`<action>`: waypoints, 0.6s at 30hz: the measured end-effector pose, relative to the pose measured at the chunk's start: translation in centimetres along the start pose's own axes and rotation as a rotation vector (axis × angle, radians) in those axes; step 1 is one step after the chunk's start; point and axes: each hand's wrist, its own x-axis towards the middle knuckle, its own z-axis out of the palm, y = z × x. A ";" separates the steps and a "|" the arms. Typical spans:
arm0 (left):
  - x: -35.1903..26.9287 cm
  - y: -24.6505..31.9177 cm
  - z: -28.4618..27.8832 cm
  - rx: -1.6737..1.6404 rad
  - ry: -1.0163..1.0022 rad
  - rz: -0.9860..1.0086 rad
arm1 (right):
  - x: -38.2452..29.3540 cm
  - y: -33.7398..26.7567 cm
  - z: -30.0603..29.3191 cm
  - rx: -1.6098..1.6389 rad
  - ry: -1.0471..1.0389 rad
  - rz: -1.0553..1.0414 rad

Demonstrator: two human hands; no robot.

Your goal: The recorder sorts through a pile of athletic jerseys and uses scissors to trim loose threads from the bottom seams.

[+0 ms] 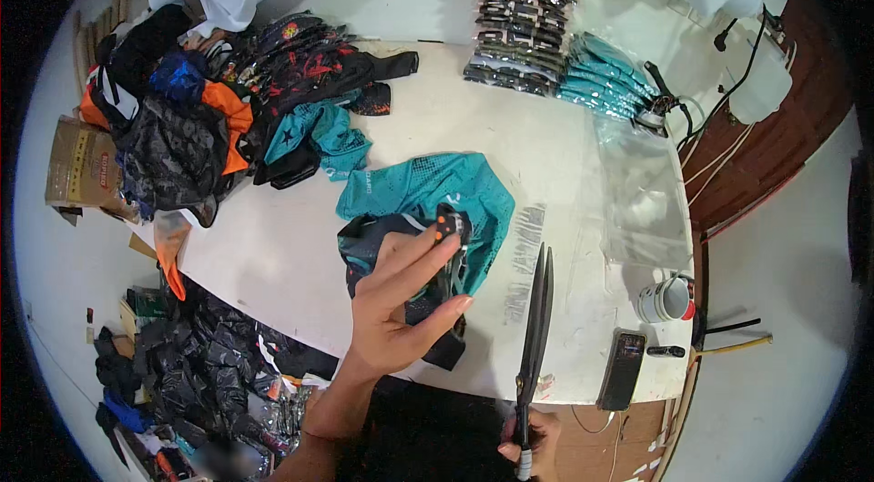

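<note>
A teal and black patterned garment lies bunched on the white table before me. My left hand is over its dark part, thumb and fingers apart. Its fingertips touch a black piece with orange dots; whether they pinch the cloth I cannot tell. At the table's front edge, my right hand holds long black fabric shears by the handles. The blades point away from me and lie nearly together, to the right of the garment. Part of the right hand is hidden behind the handles.
Heaped clothes fill the left back, beside a cardboard box. Bagged garments are stacked behind, near teal bagged ones. Clear plastic bags, a mug and a phone are right. Black packages lie lower left.
</note>
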 end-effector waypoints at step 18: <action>1.2 -0.8 0.5 -0.717 0.052 -0.299 | 0.1 1.6 0.4 -0.138 -0.090 -0.072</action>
